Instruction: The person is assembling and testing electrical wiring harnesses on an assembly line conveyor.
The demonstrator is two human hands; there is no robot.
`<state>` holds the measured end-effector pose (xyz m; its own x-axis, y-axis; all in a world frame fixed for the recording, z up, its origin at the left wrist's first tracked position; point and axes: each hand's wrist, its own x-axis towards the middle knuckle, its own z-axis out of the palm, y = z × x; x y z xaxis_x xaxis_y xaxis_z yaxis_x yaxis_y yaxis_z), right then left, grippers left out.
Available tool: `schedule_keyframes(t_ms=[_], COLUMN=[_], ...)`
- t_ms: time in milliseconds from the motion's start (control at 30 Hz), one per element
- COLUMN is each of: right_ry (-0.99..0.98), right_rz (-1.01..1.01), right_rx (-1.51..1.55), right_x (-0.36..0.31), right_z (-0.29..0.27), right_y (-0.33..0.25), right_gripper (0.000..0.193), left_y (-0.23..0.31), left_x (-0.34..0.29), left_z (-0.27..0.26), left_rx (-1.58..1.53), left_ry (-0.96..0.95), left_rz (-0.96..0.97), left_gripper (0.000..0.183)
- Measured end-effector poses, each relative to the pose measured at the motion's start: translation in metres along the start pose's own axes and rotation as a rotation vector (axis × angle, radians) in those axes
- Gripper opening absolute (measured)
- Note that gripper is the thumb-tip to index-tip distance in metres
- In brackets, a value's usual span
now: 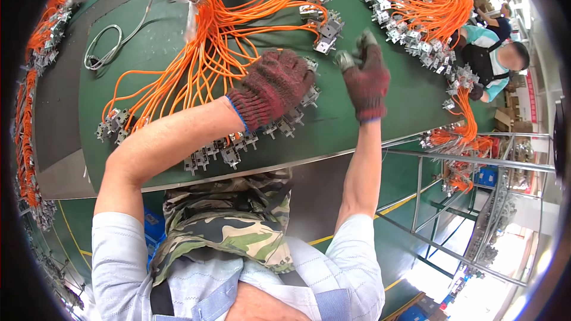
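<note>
A bundle of orange cables [205, 41] fans out over the green tabletop, each cable ending in a grey metal connector. My left hand [272, 88], in a dark red knitted glove, is curled over the right end of the near row of connectors [229, 151]. Its fingertips are hidden, so what they grip does not show. To its right, my right hand [367, 77] hovers by the table in a matching glove with grey fingertips. Its thumb and fingers are apart, and nothing shows between them. Beyond the hands lie a few more connectors [329, 31] on their orange cables.
A grey cable loop [110, 53] lies at the table's far left. Another orange cable bundle [431, 15] sits at the far right, near a co-worker [491, 59]. A metal frame [464, 157] stands right of the table. Orange cables [27, 125] hang along the left.
</note>
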<state>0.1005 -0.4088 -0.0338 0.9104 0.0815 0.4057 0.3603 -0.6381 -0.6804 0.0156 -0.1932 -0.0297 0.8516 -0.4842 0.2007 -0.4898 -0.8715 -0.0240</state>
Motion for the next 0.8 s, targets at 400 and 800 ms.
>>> schedule_keyframes(t_ms=[400,800], right_ry=[-0.124,-0.405], right_rz=[0.008,-0.521], right_rx=[0.304,-0.233], right_x=[0.017,-0.122], right_z=[0.030,0.004], right_y=[0.009,-0.051], right_gripper=[0.042,0.036], left_y=[-0.006,-0.041], left_x=[0.029,-0.070], left_z=[0.001,0.004], left_rx=[-0.461,-0.290], left_ry=[-0.363,-0.375], left_rz=[-0.157,0.307], left_gripper=[0.053,0.046])
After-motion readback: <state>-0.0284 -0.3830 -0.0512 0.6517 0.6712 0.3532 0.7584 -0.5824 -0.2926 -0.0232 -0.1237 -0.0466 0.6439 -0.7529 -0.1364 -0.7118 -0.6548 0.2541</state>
